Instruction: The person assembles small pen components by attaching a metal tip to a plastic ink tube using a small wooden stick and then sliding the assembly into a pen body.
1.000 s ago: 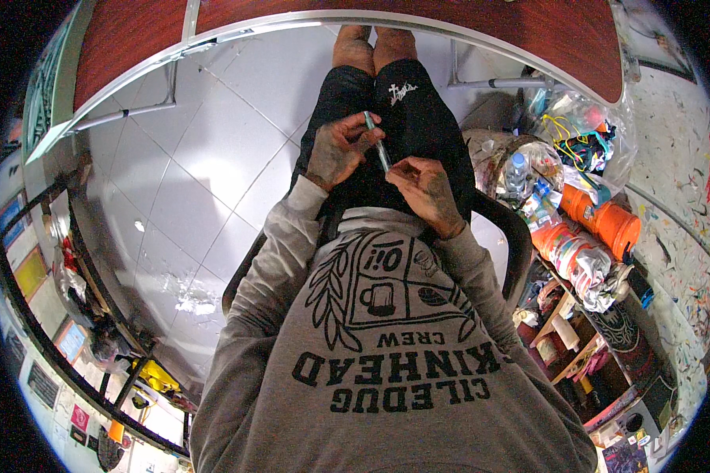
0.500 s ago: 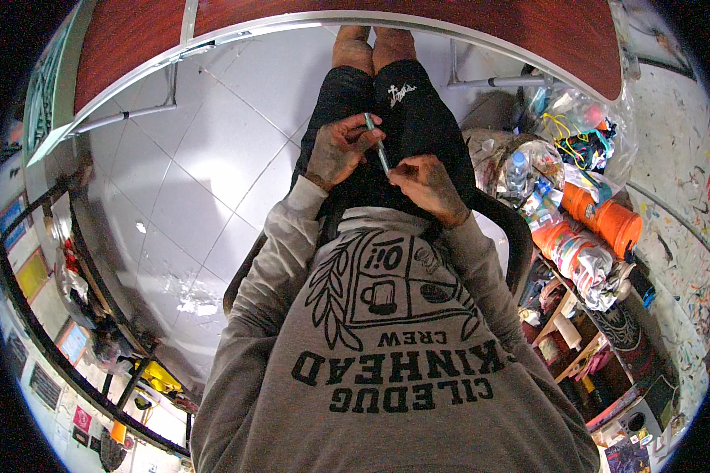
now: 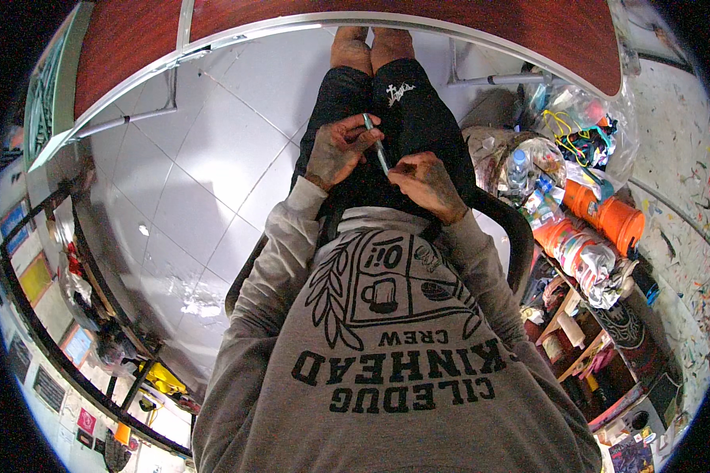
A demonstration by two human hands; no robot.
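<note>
Above my lap, my left hand (image 3: 338, 154) is closed on a slim, pale-green, pen-like stick (image 3: 380, 151), gripped near its upper end between thumb and fingers. The stick slants down to the right. At its lower end is my right hand (image 3: 430, 185), its thumb and fingers pinched together. Whether those fingertips grip the stick's tip or some small thing there is too small to tell. Beneath both hands are my black shorts (image 3: 402, 118) with a white print on one leg. Grey sleeves cover my forearms.
A table with a red-brown wood top (image 3: 402, 16) and metal edge stands ahead. To the right are a clear plastic bag (image 3: 623, 150) of odds and ends, a water bottle (image 3: 518, 167), orange cylinders (image 3: 607, 217) and a wooden shelf (image 3: 580, 355). A dark metal frame (image 3: 55, 363) lies left.
My hands and the pen-like stick stay almost in place. The right fingers shift very slightly at the stick's lower end, and the whole view moves a touch.
</note>
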